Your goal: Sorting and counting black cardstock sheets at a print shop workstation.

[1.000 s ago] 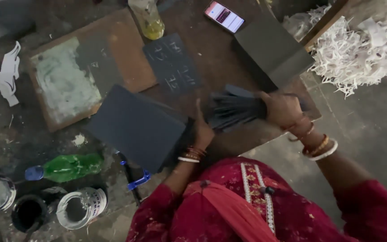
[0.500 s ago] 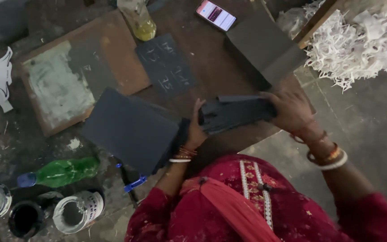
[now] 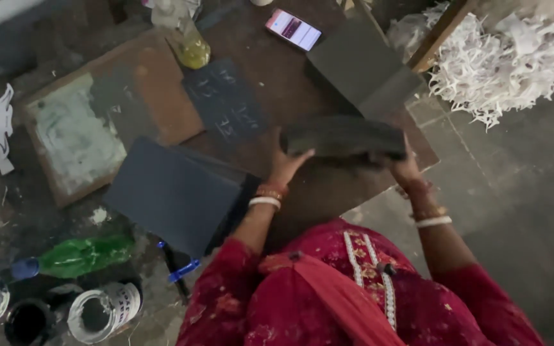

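The fanned dark sheets are now squared into one stack (image 3: 344, 136), held just above the brown bench (image 3: 290, 83). Its long axis runs left to right; left hand (image 3: 288, 164) and right hand (image 3: 406, 168) grip opposite ends.

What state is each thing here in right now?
Stack of dark sheets: lifted, gripped at both ends.
Left hand: closed on the stack's left end.
Right hand: closed on its right end.
Phone: screen lit.
Green bottle: lying on its side, capped.
White jar: open.
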